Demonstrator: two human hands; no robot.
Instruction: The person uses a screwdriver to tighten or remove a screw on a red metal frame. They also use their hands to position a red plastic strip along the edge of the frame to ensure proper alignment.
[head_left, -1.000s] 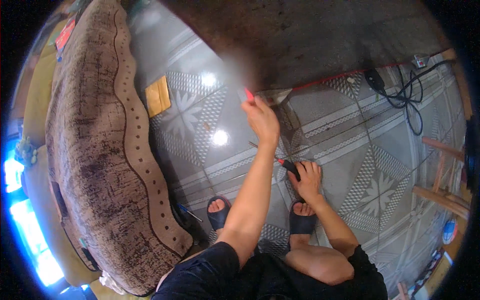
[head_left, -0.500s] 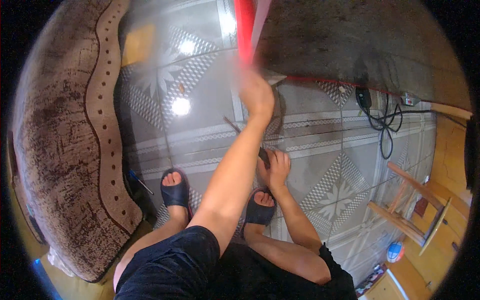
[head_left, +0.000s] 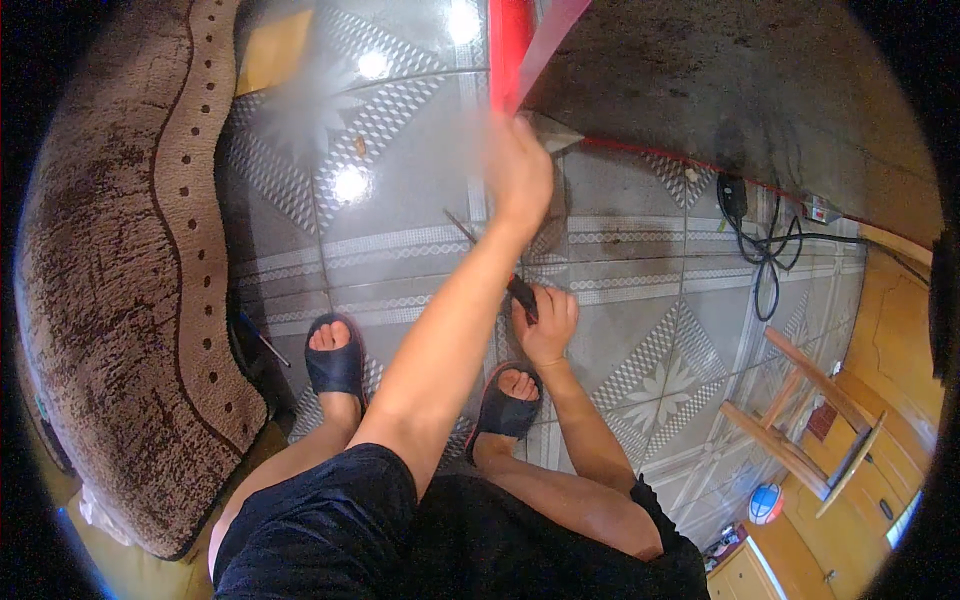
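Observation:
My left hand [head_left: 522, 180] reaches forward to the lower end of a red strip [head_left: 508, 50] along the edge of a large dark panel [head_left: 700, 80]. Its fingers are blurred, so their grip is unclear. Closer to me, my right hand [head_left: 548, 325] is closed round the dark handle of a screwdriver [head_left: 523, 297], low over the tiled floor. The thin shaft passes behind my left forearm, and its end shows on the far side, pointing forward and left. A pale corner piece [head_left: 552, 133] sits at the foot of the panel, beside my left hand.
A brown patterned cover [head_left: 110, 250] fills the left side, with a blue pen [head_left: 265, 340] beside it. Black cable [head_left: 768, 245] lies coiled at right, near a wooden stool [head_left: 800, 430] and a ball [head_left: 766, 503]. My sandalled feet stand on the tiles [head_left: 600, 350].
The view has shifted slightly, so the floor and cover appear further left. My left hand stays by the red strip; my right hand still holds the screwdriver, with more of its handle showing.

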